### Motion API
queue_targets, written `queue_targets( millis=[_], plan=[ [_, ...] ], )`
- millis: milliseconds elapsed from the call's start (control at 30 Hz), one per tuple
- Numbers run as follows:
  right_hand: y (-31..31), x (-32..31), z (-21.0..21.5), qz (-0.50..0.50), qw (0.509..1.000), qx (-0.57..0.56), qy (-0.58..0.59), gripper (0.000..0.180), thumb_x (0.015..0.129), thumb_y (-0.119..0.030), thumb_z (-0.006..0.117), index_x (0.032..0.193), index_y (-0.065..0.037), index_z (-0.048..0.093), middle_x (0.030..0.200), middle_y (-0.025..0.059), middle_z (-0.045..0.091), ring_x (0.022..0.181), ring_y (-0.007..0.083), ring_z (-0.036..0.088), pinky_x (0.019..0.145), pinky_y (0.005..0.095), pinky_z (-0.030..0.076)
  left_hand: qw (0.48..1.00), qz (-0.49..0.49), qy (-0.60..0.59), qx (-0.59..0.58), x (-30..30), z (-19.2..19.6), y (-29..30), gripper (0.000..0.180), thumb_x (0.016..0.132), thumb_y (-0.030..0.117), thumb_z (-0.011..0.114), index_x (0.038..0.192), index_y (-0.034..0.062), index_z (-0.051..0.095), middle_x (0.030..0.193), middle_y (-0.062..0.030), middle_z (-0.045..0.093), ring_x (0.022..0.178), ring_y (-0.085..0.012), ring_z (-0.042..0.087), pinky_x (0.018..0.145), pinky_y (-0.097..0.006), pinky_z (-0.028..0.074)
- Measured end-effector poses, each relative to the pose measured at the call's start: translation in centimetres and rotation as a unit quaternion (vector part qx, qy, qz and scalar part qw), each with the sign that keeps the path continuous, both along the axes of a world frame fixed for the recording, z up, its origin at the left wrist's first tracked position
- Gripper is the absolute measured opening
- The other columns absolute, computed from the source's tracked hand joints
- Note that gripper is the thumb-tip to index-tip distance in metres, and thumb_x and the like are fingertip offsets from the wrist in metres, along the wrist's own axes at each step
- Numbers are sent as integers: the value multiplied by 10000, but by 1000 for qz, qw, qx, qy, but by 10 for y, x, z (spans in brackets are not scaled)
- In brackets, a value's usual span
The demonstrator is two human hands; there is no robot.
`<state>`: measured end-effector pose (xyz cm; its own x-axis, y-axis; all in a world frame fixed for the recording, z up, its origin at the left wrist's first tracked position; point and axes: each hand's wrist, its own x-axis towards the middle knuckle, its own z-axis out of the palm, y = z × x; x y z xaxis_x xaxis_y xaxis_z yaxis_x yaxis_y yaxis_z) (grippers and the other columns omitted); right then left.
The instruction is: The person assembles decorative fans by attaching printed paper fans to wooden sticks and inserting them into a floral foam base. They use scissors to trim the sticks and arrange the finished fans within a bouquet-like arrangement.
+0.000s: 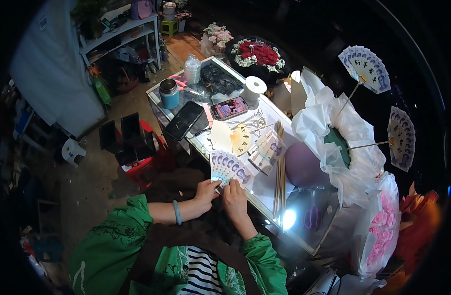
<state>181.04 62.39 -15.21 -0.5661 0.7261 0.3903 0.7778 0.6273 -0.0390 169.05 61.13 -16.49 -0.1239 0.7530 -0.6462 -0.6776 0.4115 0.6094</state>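
At the table's near edge, both my hands grip the lower end of a fan of overlapping banknotes point(229, 168). My left hand point(205, 193) pinches it from the left; a pale blue bangle is on that wrist. My right hand point(234, 196) has its bent fingers at the fan's lower right. Just beyond lie cream folding paper fans point(224, 135). More banknotes point(267, 151) rest to the right, beside a bundle of thin wooden sticks point(279, 182). Banknote fans on sticks point(366, 70) stand out from green foam point(337, 146) inside white wrapping point(309, 120).
On the table point(204, 147) are a black phone point(184, 121), a lit phone point(229, 108), a blue jar point(170, 95), a white spool point(255, 85) and a purple ball point(304, 165). Purple-handled scissors point(312, 217) lie near right. Red roses point(259, 52) stand beyond; black pots point(132, 129) sit left.
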Motion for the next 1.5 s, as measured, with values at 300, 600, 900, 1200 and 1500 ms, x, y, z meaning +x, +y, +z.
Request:
queue_targets(
  millis=[300,600,900,1200,1500],
  plan=[
    [-3,-1,11,20,999,-36,25,298,794,-235,605,928,28,560,1087,209,560,1027,324,539,780,376,455,1000,-26,15,-1,-4,-12,1,122,820,112,591,916,39,611,869,-59,638,759,-150,609,637,-264,479],
    [0,4,2,45,998,-35,16,350,751,-142,552,1041,53,567,1144,190,546,1049,314,523,827,376,434,1000,9,-17,-4,0,-2,-1,158,830,115,576,963,33,601,938,-65,627,859,-180,612,723,-301,501],
    [2,6,1,56,996,-44,44,371,752,-134,565,1086,24,544,1176,164,532,1106,319,491,910,420,394,1000,0,-18,11,0,-2,-1,175,834,93,575,995,31,603,976,-70,633,887,-174,610,759,-299,494],
    [39,38,8,-115,965,-110,209,326,804,-114,576,1106,2,532,1070,188,565,960,361,546,828,417,447,999,-20,30,29,-1,-7,0,201,859,60,556,1048,-5,578,1028,-95,628,936,-193,609,801,-316,494],
    [90,84,0,-105,990,58,-74,184,746,-157,561,878,-30,575,855,97,543,796,263,514,715,380,412,999,6,35,37,-3,-2,0,205,856,65,568,1042,-21,560,1029,-106,621,928,-202,611,807,-324,493]
  ],
)
